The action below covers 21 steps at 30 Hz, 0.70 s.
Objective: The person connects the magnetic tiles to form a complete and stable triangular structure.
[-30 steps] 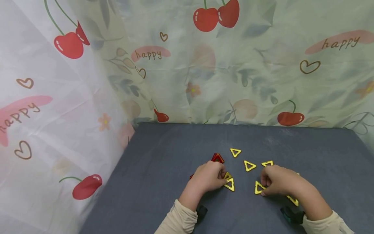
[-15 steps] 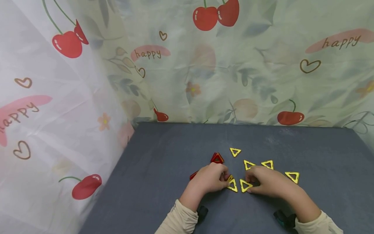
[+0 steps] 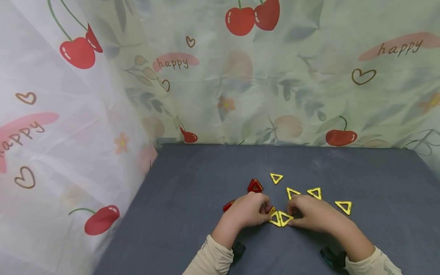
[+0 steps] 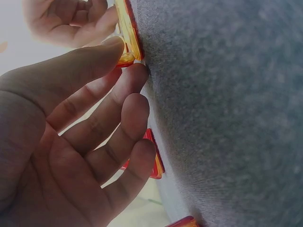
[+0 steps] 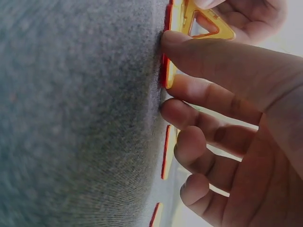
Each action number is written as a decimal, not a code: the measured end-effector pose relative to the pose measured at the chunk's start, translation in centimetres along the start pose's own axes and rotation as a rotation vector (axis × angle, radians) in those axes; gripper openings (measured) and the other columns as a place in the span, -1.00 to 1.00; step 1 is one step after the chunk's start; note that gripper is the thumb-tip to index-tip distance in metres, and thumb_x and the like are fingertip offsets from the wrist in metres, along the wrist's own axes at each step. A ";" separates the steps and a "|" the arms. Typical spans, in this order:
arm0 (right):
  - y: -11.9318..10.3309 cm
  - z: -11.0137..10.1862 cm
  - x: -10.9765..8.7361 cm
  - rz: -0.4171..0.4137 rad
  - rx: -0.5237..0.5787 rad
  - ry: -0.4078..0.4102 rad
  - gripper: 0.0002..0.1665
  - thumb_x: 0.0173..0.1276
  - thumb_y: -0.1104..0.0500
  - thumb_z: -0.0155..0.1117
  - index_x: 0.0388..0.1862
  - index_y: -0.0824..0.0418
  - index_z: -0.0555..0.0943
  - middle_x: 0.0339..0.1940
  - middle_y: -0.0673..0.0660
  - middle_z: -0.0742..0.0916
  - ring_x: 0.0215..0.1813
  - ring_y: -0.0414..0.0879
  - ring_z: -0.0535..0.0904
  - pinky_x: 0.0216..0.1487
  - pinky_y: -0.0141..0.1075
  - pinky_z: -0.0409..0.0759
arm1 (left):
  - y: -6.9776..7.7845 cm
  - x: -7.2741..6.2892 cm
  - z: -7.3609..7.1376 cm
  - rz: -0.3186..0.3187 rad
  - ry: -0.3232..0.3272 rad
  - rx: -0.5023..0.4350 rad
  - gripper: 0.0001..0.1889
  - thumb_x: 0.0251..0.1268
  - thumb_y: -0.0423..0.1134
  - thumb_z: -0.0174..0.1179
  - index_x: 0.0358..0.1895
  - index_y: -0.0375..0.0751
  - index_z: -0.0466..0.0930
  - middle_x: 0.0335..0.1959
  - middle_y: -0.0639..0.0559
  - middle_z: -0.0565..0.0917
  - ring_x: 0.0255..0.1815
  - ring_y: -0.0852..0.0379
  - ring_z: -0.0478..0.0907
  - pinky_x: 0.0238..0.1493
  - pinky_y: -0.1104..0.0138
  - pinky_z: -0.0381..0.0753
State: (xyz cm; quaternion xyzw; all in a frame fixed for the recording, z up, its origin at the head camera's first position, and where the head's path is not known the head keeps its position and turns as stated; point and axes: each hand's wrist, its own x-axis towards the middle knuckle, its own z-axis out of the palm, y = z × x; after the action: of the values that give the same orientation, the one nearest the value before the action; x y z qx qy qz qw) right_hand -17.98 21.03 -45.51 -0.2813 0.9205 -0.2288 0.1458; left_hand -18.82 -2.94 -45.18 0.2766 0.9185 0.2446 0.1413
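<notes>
Two flat yellow triangle building tiles meet edge to edge on the table in the head view. My left hand (image 3: 245, 210) pinches the left side, where a second yellow tile (image 4: 125, 60) stands at a slant beneath the thumb. Thumb and finger of my right hand (image 3: 311, 212) grip the right-hand yellow tile (image 3: 287, 223), which lies flat with a red underside edge. In the right wrist view the slanted yellow tile (image 5: 213, 30) rises beside it, at the other hand's fingertips. A red triangle shape (image 3: 255, 187) stands just beyond my left hand; another red tile (image 3: 228, 206) is partly hidden by that hand.
Loose yellow triangle tiles lie farther back: one at the rear (image 3: 276, 175), one partly behind the right hand (image 3: 292, 190), and others to the right (image 3: 321, 193) and far right (image 3: 343, 202). A printed cloth (image 3: 206, 84) hangs behind the dark table (image 3: 192, 175).
My right hand has slid its yellow tile left across the table until it meets the left hand's tile. The left hand has shifted slightly right with its tiles.
</notes>
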 end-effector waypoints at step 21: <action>-1.3 -0.6 -0.4 -0.141 0.149 0.061 -0.86 0.40 0.10 0.54 -0.20 -0.02 0.69 -0.36 -0.23 0.69 -0.41 -0.39 0.56 -0.37 -0.37 0.58 | 0.3 -0.1 -0.3 0.073 -0.083 -0.053 -0.87 0.30 -0.22 0.53 -0.26 -0.05 0.72 -0.49 0.23 0.63 -0.51 0.36 0.53 -0.42 0.48 0.50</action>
State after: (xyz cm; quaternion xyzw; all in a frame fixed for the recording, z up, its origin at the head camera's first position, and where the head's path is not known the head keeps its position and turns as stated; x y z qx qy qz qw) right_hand -17.35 20.51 -44.34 -0.3268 0.8827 -0.3149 0.1220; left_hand -18.74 -2.85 -44.77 0.3158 0.8945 0.2620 0.1774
